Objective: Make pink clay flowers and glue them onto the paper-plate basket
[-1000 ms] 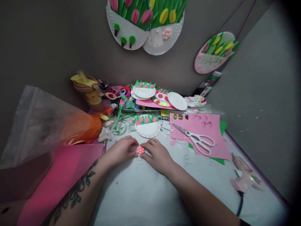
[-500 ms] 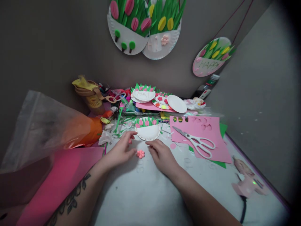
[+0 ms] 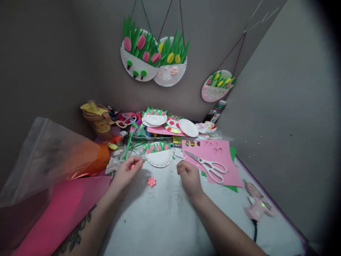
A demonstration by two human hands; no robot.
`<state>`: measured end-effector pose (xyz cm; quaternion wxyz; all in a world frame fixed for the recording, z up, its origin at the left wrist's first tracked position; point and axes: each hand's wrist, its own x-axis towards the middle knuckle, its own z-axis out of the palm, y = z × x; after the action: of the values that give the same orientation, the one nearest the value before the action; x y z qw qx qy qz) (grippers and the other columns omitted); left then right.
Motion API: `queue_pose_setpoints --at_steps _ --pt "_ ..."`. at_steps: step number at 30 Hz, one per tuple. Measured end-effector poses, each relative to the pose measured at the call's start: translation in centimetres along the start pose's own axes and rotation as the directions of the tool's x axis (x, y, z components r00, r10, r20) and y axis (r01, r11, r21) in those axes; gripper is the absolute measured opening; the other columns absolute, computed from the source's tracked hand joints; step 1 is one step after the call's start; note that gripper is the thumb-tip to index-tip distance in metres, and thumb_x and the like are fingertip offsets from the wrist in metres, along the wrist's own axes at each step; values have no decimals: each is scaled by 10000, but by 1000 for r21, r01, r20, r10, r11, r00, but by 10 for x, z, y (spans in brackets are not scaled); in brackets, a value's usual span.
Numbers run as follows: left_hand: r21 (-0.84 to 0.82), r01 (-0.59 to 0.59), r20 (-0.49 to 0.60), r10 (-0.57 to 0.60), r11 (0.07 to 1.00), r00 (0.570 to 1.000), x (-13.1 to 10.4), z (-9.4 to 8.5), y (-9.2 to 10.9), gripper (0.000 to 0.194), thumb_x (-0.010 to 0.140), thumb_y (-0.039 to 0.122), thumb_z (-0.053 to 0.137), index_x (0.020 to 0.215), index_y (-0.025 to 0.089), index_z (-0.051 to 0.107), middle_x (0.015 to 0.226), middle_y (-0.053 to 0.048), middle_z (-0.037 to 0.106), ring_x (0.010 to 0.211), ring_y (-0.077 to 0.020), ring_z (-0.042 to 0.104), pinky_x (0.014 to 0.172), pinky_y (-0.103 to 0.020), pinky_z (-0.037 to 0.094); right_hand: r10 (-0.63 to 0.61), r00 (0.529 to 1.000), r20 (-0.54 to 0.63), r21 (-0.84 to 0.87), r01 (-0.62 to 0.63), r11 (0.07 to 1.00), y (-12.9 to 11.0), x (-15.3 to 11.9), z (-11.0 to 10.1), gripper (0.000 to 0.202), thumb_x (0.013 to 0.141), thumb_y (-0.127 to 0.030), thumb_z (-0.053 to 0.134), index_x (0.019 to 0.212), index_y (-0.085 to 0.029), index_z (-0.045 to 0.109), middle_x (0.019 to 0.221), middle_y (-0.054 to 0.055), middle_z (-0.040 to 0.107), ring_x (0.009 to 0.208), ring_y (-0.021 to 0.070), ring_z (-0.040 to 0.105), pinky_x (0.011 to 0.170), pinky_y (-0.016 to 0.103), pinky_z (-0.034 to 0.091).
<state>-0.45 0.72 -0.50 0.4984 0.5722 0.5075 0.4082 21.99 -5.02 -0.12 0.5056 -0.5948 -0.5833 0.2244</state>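
Observation:
My left hand (image 3: 128, 174) is closed, thumb against the fingers, around a small coral-pink piece (image 3: 132, 166) that shows only in part. My right hand (image 3: 189, 179) is curled into a fist above the table; whatever may be inside is hidden. Between the hands, nearer the left one, a coral-pink flower of small round lobes (image 3: 151, 182) lies on the white tabletop. Just beyond it is a white paper-plate pocket (image 3: 160, 159) with green paper grass and pink paper tulips along its top. Neither hand touches the flower or the pocket.
White-handled scissors (image 3: 210, 169) lie on a pink paper sheet (image 3: 231, 174) at right. A pink glue gun (image 3: 257, 206) stands at far right. A plastic bag with orange contents (image 3: 90, 160) is at left. Decorated plates (image 3: 154, 120) and craft supplies fill the back.
My hands have moved apart, the left leftward and the right rightward, and both have closed from looser poses. The flower stays on the table. The camera view has shifted.

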Motion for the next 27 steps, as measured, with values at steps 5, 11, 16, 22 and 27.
queue_pose_setpoints --at_steps 5,11,16,22,27 --pt "-96 68 84 -60 993 995 0 1 5 426 767 575 544 860 161 579 534 68 446 426 -77 391 417 -192 272 46 998 39 -108 -41 993 -4 15 -31 365 888 -437 455 612 -199 468 561 -41 432 555 121 424 534 232 331" --pt "-65 58 79 -52 996 995 -1 2 3 440 791 558 524 948 151 577 563 63 478 406 -66 365 398 -190 248 -17 879 477 -211 133 968 -12 -10 -2 106 811 -182 577 746 -194 660 759 7 631 753 155 573 691 257 411" --pt "140 -17 -44 24 990 999 4 -6 -1 356 808 511 526 816 165 611 523 54 438 472 -95 376 436 -206 239 1 798 603 -345 260 902 -17 -13 1 155 878 -163 519 875 -196 671 859 37 636 853 172 577 752 275 424" --pt "458 -148 50 141 877 989 -4 -2 5 317 867 429 448 754 179 607 665 2 606 638 -159 539 577 -239 354 49 682 730 -396 363 843 -15 -27 -32 181 886 -137 489 898 -222 648 866 27 633 852 187 573 748 290 426" --pt "681 -328 362 88 655 928 -18 13 6 266 899 324 413 889 216 656 779 -35 701 726 -188 626 629 -260 343 99 656 748 -435 373 819 -15 -34 -63 230 875 -101 469 932 -242 641 869 20 642 840 186 583 725 292 423"
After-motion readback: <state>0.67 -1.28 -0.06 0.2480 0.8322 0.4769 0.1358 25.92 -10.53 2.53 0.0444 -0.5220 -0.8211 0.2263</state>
